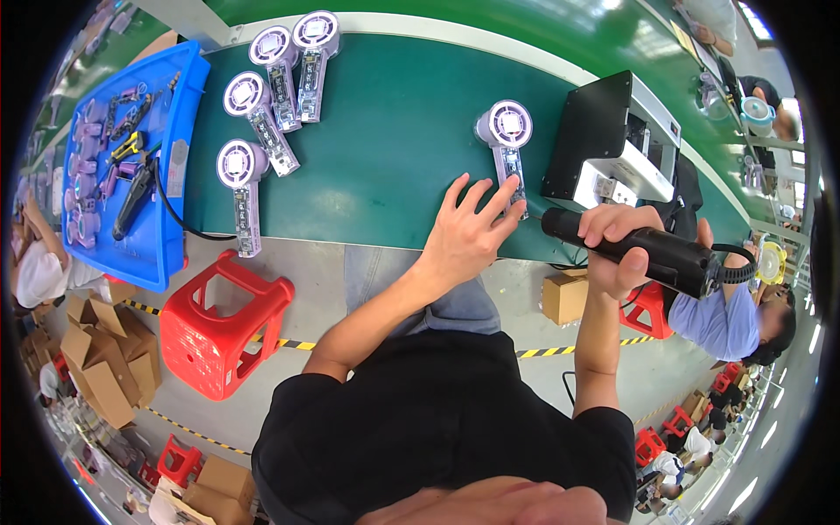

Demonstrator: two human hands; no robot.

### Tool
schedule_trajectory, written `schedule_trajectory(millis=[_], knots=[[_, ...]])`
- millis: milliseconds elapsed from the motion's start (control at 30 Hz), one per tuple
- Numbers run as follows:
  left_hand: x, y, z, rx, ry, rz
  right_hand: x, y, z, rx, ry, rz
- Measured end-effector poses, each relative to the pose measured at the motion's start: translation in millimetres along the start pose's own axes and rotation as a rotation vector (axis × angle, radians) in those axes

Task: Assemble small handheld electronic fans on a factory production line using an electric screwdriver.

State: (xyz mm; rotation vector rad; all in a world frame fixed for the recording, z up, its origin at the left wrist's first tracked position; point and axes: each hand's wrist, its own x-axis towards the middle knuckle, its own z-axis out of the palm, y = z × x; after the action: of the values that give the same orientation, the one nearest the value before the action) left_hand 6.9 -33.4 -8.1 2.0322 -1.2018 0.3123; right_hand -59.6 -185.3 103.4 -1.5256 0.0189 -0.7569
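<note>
My right hand (pixel 619 245) is wrapped round a black electric screwdriver (pixel 665 254), held near the table's front edge. Its tip points left, toward the lower end of a handheld fan (pixel 507 131) with a purple-and-white round head. That fan lies with its handle toward me, the circuit board inside exposed. At the handle's lower part, the thumb and forefinger of my left hand (pixel 468 229) hold the fan against the table, other fingers spread beside it. Whether the screwdriver's tip touches the fan is hard to make out. Several similar open fans (pixel 242 164) lie on the left.
A black-and-white box-shaped machine (pixel 604 144) stands on the green table (pixel 394 114) right of the fan. At the left, a blue tray (pixel 179 153) holds purple parts, pliers and a corded black tool. A red stool (pixel 223 324) and cartons (pixel 109 359) are on the floor. Other people sit nearby.
</note>
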Motion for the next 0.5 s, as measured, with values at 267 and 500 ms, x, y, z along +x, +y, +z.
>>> schedule_trajectory(millis=[267,500], knots=[[0,1,-2,-0.013,-0.014,-0.003,2,6,-9,-0.026,-0.119,-0.045],[2,0,-4,-0.030,-0.025,-0.006,7,0,4,-0.026,-0.078,0.027]])
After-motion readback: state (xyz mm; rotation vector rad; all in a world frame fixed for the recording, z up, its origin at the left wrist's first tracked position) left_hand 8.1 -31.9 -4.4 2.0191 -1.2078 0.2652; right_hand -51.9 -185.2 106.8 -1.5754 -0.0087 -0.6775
